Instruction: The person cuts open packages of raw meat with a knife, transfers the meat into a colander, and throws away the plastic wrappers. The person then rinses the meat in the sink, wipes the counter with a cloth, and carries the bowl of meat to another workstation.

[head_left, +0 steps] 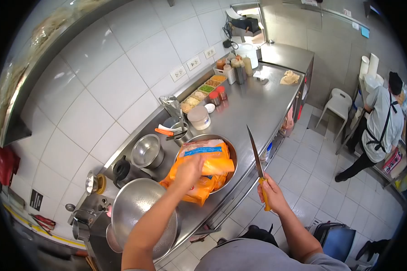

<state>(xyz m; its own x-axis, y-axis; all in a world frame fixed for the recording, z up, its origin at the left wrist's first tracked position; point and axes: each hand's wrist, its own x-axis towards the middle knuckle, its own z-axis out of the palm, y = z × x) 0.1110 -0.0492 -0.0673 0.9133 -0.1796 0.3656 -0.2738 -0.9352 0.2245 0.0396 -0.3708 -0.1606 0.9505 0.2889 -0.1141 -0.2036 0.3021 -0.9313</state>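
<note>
While left hand (190, 171) overhangs bag (218, 166), right hand (274, 194) (outstretched) holds knife (258, 165).

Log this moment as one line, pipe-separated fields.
left hand: on orange bag | right hand: gripping yellow-handled knife, blade clear of bag | bag: in steel bowl, overhanging rim

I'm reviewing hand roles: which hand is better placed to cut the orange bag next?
Probably the right hand: it holds the knife, while the left hand is at the orange bag and could steady it.
</note>
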